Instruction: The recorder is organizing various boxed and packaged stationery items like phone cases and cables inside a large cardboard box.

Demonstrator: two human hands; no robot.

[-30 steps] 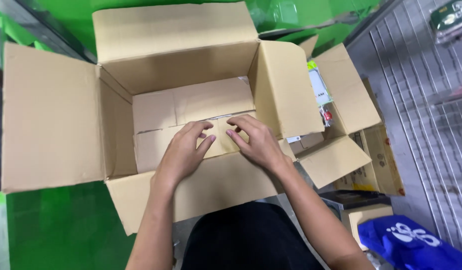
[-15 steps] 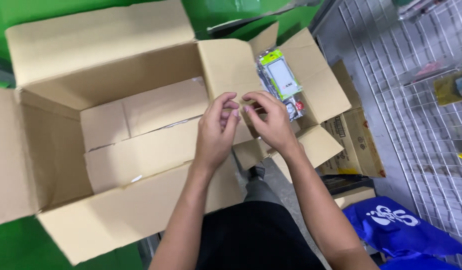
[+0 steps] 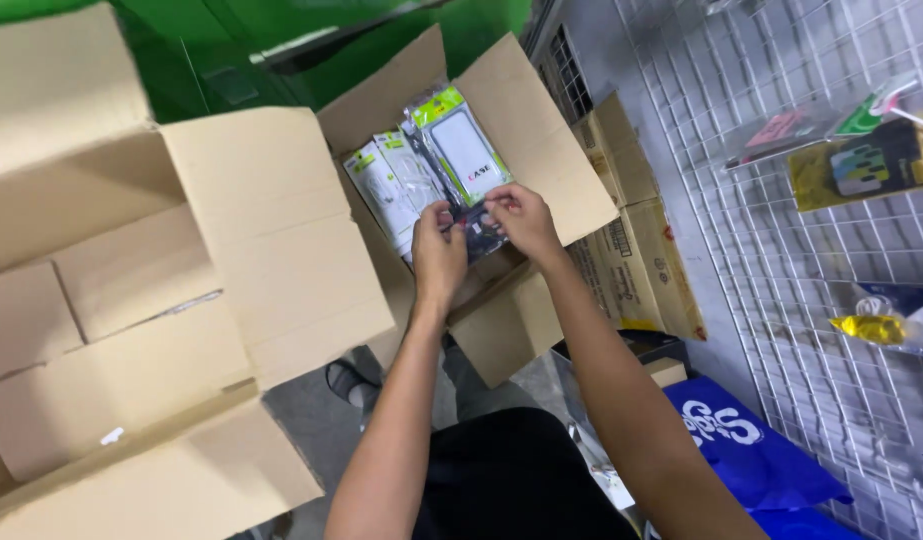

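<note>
Both hands are over a small open cardboard box point(image 3: 541, 130) filled with clear packets of phone cases point(image 3: 459, 150). My left hand point(image 3: 437, 250) and my right hand point(image 3: 516, 215) meet at the packets' lower ends, fingers pinching a dark packet point(image 3: 479, 235) between them. White and green-topped packets point(image 3: 386, 185) stand upright behind the hands. A large open cardboard box point(image 3: 161, 300) with brown inner cartons lies to the left, away from both hands.
A wire grid wall point(image 3: 781, 250) on the right carries hanging packaged goods point(image 3: 856, 165). More cartons point(image 3: 636, 260) stand beside the small box. A blue bag point(image 3: 751, 450) lies at the lower right. Green surfaces point(image 3: 281, 40) show behind the boxes.
Both hands have left the large box and moved right to the small box of packets. The view has swung right with them, and the fingers now grip a packet.
</note>
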